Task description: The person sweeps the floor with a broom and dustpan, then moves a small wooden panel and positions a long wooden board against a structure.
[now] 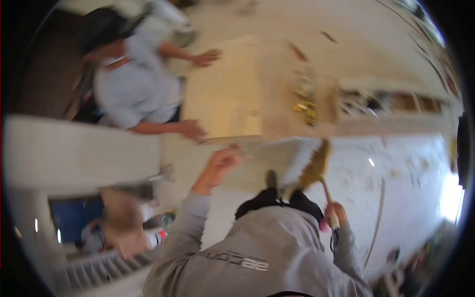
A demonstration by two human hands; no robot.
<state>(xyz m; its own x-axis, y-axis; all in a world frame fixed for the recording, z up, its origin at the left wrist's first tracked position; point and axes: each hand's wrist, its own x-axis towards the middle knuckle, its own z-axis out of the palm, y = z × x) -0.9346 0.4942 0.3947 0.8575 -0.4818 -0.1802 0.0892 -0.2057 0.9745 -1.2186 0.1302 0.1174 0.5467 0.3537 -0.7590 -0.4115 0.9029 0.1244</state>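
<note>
My left hand (223, 164) is raised in front of me, just below the near edge of a pale wooden board (225, 94). Its fingers are bent and blurred, and whether they hold anything is too smeared to tell. Low on the right, my right hand (337, 214) is closed round the handle of a brush (315, 166) with tan bristles. The bristles point up and away from me, near the workbench edge. Across the board, a co-worker (138, 74) in a light shirt has both hands on its left side.
The workbench (292, 123) bears yellow and dark tools (309, 106) and an open slot with items (391, 102). A white sheeted surface (405, 178) lies at the right. At lower left are a cardboard box (121, 213) and a blue panel (76, 215).
</note>
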